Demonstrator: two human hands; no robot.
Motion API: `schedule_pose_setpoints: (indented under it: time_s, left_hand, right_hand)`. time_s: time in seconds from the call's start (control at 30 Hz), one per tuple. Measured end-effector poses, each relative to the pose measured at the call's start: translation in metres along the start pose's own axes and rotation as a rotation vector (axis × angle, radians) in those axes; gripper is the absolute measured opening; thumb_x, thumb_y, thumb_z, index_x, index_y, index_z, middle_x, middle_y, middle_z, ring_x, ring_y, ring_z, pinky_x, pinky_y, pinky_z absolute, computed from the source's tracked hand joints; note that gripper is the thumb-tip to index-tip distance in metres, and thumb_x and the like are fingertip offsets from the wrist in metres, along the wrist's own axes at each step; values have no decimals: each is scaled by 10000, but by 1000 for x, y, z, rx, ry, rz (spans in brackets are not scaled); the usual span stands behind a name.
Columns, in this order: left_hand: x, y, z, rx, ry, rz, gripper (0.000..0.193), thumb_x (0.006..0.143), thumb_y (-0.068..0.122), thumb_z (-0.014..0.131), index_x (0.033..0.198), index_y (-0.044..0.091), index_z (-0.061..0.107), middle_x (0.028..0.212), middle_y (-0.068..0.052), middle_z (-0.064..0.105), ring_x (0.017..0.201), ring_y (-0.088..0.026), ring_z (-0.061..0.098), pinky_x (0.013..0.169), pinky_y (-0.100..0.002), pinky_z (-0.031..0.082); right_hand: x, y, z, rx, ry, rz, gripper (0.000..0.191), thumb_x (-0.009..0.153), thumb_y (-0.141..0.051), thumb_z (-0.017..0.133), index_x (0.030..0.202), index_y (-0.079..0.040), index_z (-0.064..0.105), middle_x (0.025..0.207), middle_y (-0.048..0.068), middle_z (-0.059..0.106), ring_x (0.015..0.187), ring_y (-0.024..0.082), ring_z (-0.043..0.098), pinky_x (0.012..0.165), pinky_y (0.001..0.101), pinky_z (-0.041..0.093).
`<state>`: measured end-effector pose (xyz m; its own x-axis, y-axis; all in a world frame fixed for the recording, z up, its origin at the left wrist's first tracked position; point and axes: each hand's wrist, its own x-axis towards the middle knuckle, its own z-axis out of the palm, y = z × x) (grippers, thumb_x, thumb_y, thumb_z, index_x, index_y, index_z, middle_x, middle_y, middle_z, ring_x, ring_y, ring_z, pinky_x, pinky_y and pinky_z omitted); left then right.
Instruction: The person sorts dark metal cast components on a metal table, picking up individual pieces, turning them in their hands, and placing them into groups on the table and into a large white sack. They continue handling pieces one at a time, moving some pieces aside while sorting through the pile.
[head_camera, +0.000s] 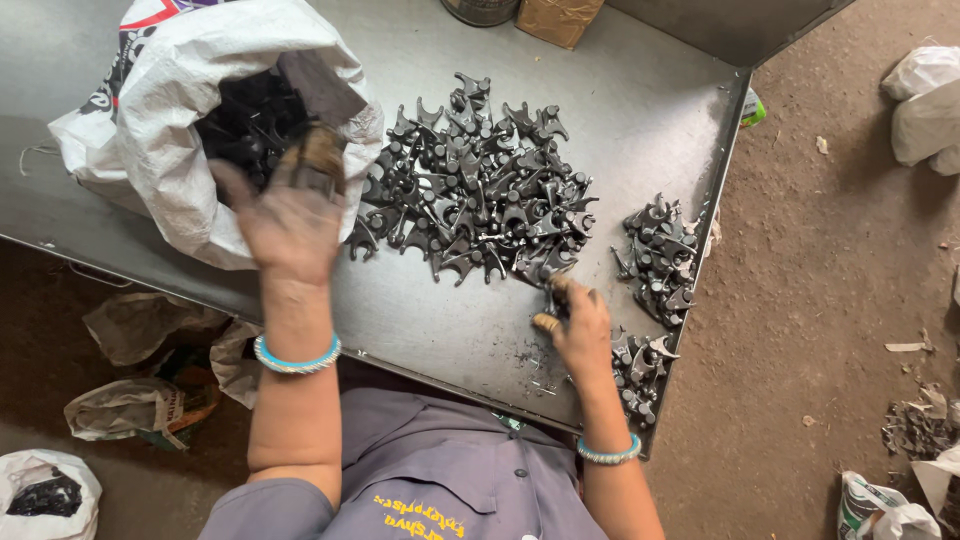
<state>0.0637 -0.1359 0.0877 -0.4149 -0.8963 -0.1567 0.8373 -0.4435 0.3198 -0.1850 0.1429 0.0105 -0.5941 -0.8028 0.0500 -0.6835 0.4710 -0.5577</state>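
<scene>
Your right hand (578, 325) sits near the worktop's (440, 320) near edge, fingers pinched on one dark metal part (553, 296) at the big pile's (475, 185) near right corner. Smaller piles (658, 250) lie further right. Farther left, your left hand (290, 215) reaches the white sack's (160, 140) mouth, fingers closed on a dark flat piece (318, 165).
</scene>
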Motion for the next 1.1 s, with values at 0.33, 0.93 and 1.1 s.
schedule_pose_setpoints:
  time_s: [0.33,0.93,1.1]
  left_hand:
    - [-81,-153,-47,1011,-292,-239,231,920,95,752,1143,48,792,1019,-58,779,838,-86,666,721,-233,543]
    - [-104,-177,-41,1267,-495,-78,191,862,194,830,1010,77,800,879,-32,751,865,-116,619,794,-303,517]
    - [-108,-189,-45,933,-359,-362,211,985,205,759,914,26,674,820,30,648,756,-43,547,659,-232,472]
  right_hand:
    - [-51,21,12,377,75,-72,490,733,-44,866,1147,-48,604,1067,97,690,994,245,668,887,372,551]
    - [-65,30,26,1690,-231,664,327,995,-244,643,1222,-8,659,978,118,731,768,175,688,627,259,563]
    - [-62,35,28,1665,-218,773,333,1031,-284,616,1212,-10,672,844,100,709,588,142,636,488,231,515]
